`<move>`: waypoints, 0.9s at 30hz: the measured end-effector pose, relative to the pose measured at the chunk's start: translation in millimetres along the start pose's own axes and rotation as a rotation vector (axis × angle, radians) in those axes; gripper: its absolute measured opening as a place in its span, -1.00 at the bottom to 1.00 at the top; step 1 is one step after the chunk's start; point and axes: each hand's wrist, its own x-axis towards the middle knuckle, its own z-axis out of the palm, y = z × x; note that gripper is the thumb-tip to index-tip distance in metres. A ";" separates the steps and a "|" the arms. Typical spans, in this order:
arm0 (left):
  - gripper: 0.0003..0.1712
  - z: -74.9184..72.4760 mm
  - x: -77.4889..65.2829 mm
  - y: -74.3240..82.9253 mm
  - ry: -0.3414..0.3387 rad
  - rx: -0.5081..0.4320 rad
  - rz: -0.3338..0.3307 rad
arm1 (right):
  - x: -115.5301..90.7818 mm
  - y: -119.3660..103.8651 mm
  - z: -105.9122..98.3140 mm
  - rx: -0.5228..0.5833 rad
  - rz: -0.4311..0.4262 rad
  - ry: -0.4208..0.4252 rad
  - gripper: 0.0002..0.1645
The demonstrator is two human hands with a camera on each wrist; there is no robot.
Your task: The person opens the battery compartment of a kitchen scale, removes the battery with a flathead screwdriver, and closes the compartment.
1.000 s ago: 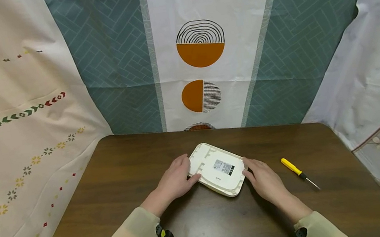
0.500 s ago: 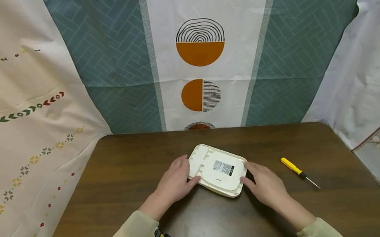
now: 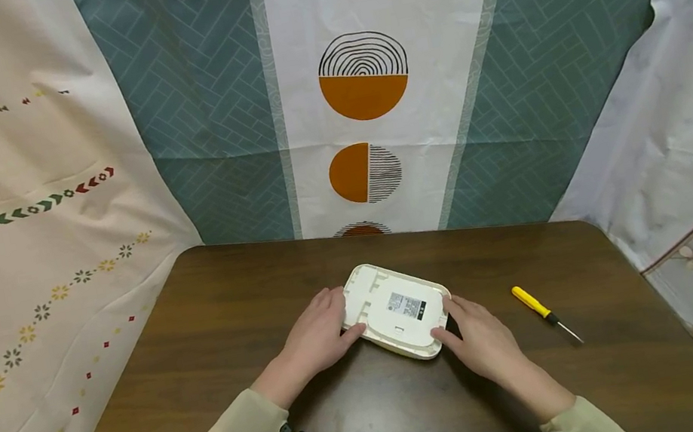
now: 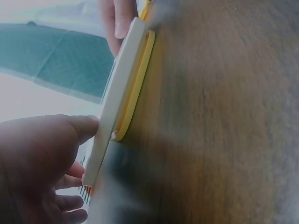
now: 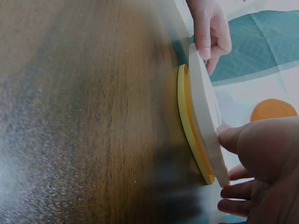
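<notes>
A flat white plastic device (image 3: 397, 311) with rounded corners lies in the middle of the head view, its ribbed, labelled face upward. Beneath it, the wrist views show a yellow rimmed part (image 4: 140, 88), close under the white slab and low over the table. My left hand (image 3: 316, 332) grips the left end of the device, thumb on the near edge and fingers at the far side. At the right end, my right hand (image 3: 482, 337) holds the corner between thumb (image 5: 229, 137) and fingers. The exact kind of device cannot be told.
A screwdriver (image 3: 545, 313) with a yellow and black handle lies on the brown wooden table (image 3: 221, 290), right of my right hand. Patterned cloths (image 3: 219, 115) hang behind and on both sides of the table.
My right hand has shifted slightly down and left, its thumb sliding toward the near right corner of the device. The left hand and device have barely moved.
</notes>
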 end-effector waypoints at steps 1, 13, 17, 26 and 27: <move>-0.05 0.0 -0.6 0.4 0.003 -0.003 0.000 | 0.6 0.2 -0.1 -0.001 0.000 -0.005 -0.07; -0.07 1.9 -8.6 0.7 0.037 0.022 0.026 | 8.0 -1.8 -1.8 -0.014 -0.018 -0.004 -0.16; -0.11 0.9 -11.7 1.6 0.054 0.031 0.045 | 7.3 -1.6 -1.1 -0.021 -0.037 0.040 -0.24; -0.22 -0.7 -15.7 1.4 0.090 0.064 0.063 | 12.6 6.7 2.8 0.001 -0.070 0.040 -0.26; -0.24 -1.2 -16.1 1.6 0.095 0.067 0.066 | 14.2 8.6 3.4 0.008 -0.075 0.036 -0.26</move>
